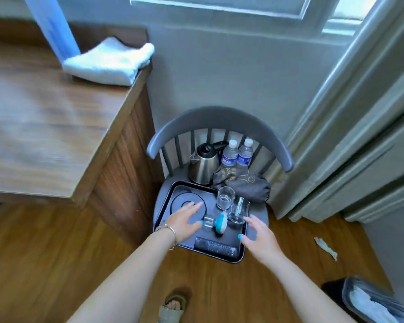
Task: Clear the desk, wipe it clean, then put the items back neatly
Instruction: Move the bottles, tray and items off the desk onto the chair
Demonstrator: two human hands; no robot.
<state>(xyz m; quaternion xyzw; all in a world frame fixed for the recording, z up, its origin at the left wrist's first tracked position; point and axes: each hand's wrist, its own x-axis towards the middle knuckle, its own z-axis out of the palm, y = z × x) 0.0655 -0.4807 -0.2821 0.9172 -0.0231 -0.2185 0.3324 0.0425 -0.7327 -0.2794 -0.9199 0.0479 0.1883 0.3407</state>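
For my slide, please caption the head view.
Both open hands reach toward the black tray on a grey chair.

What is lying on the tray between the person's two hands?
In the head view, a small clear bottle with a teal plug-in piece lies on the black tray between the left hand and right hand.

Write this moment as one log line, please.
stage: items parked on chair | left hand: open above tray | right hand: open at tray edge | desk: towel only
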